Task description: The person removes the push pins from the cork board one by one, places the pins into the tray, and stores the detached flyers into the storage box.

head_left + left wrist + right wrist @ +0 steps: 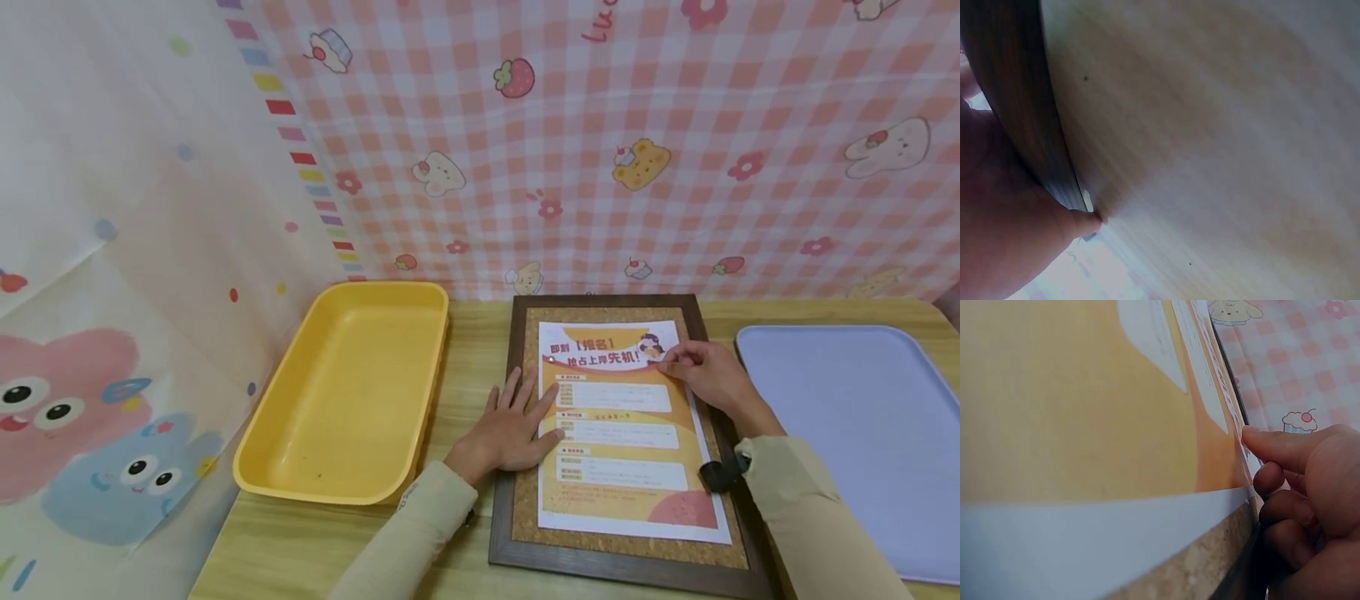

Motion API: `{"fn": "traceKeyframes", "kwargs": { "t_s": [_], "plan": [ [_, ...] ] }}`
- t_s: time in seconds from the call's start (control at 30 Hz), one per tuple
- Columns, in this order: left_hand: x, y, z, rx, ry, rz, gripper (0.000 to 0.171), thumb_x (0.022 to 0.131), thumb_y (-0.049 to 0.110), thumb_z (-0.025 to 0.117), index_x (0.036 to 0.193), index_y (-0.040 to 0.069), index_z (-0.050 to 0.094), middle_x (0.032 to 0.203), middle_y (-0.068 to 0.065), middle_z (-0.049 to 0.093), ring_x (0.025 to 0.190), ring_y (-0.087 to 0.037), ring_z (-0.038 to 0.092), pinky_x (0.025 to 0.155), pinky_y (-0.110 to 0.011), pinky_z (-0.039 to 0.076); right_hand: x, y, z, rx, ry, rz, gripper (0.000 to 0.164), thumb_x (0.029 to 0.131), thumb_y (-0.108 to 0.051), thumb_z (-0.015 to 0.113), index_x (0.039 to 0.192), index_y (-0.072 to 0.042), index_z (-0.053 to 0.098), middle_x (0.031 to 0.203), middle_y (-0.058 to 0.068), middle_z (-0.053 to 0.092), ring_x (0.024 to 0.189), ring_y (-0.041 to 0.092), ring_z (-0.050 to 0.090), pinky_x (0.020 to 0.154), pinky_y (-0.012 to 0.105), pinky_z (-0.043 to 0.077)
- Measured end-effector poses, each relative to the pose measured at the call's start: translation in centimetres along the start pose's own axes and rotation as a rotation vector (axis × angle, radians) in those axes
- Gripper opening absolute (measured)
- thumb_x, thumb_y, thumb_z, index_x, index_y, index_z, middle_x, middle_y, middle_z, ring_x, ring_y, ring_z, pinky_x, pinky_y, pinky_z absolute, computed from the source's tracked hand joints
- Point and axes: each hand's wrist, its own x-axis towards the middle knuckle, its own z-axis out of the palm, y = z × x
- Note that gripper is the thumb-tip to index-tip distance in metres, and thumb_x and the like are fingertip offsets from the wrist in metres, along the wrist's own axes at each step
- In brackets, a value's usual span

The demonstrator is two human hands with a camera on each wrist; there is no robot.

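A printed orange-and-white poster sheet [621, 500] lies on a cork board [528, 500] with a dark wooden frame [600, 565]. My left hand [513, 429] rests on the board's left side with fingers spread, fingertips on the sheet's left part. In the left wrist view, that hand [1016, 212] lies over the frame's edge. Thumb and forefinger of my right hand [708, 375] come together at the sheet's upper right, other fingers curled. What the right hand [1316, 500] pinches is hidden by its fingertips. A small pin-like dot [551, 359] shows at the sheet's upper left.
On the left stands a yellow tray [345, 392]; a pale lilac tray [847, 417] lies to the right of the board. Both sit on a wooden table [468, 350]. A pink checked cloth [480, 125] hangs behind it.
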Motion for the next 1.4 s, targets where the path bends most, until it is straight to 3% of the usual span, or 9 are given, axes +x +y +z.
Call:
{"fn": "traceKeyframes", "kwargs": {
  "t_s": [0.27,0.47,0.83,1.03,1.27,1.4],
  "plan": [
    [0.1,0.0,0.1,0.007,-0.003,-0.012,0.068,0.104,0.058,0.026,0.16,0.032,-0.001,0.166,-0.002,-0.018,0.151,-0.025,-0.02,0.122,-0.053,0.0,-0.2,-0.1,0.4,-0.013,0.06,0.043,0.019,0.098,-0.021,0.062,0.098,-0.003,0.069,0.077,0.006,0.06,0.075,0.024,0.05,0.067,0.031,0.037],
    [0.0,0.1,0.1,0.0,-0.009,-0.012,0.067,0.104,0.057,0.027,0.16,0.033,-0.001,0.165,-0.002,-0.019,0.151,-0.024,-0.021,0.122,-0.052,-0.001,-0.5,-0.1,0.4,0.016,0.086,0.071,0.022,0.1,-0.022,0.059,0.099,-0.003,0.069,0.08,0.007,0.063,0.077,0.024,0.05,0.067,0.03,0.038],
    [0.0,0.2,-0.1,-0.005,-0.013,-0.01,0.068,0.104,0.057,0.027,0.16,0.032,-0.001,0.165,-0.003,-0.018,0.151,-0.025,-0.02,0.122,-0.053,-0.002,-1.1,-0.3,-0.3,0.066,0.071,0.068,0.023,0.099,-0.022,0.062,0.102,-0.001,0.069,0.081,0.006,0.063,0.073,0.018,0.05,0.06,0.025,0.039],
    [0.0,0.1,-0.1,-0.003,-0.014,-0.009,0.068,0.104,0.058,0.026,0.16,0.032,-0.001,0.165,-0.003,-0.019,0.151,-0.026,-0.02,0.122,-0.054,-0.001,-1.6,-0.5,-0.7,0.056,0.043,0.046,0.025,0.098,-0.024,0.063,0.105,-0.001,0.069,0.088,0.008,0.067,0.074,0.017,0.051,0.061,0.025,0.042],
    [-0.1,0.1,-0.1,0.008,-0.005,-0.003,0.068,0.104,0.058,0.026,0.161,0.031,0.0,0.166,-0.004,-0.016,0.151,-0.027,-0.019,0.122,-0.055,0.001,-2.3,-0.9,-1.6,0.054,0.009,0.064,0.03,0.1,-0.028,0.06,0.11,-0.001,0.067,0.104,0.014,0.065,0.087,0.024,0.051,0.066,0.026,0.045],
    [-0.1,0.1,0.1,0.016,0.003,-0.002,0.068,0.104,0.059,0.026,0.161,0.031,0.0,0.166,-0.004,-0.015,0.152,-0.027,-0.018,0.122,-0.055,0.002,-3.0,-1.1,-2.4,0.023,-0.01,0.044,0.034,0.101,-0.033,0.057,0.112,-0.003,0.066,0.103,0.014,0.063,0.086,0.024,0.05,0.066,0.029,0.043]
  ]
}}
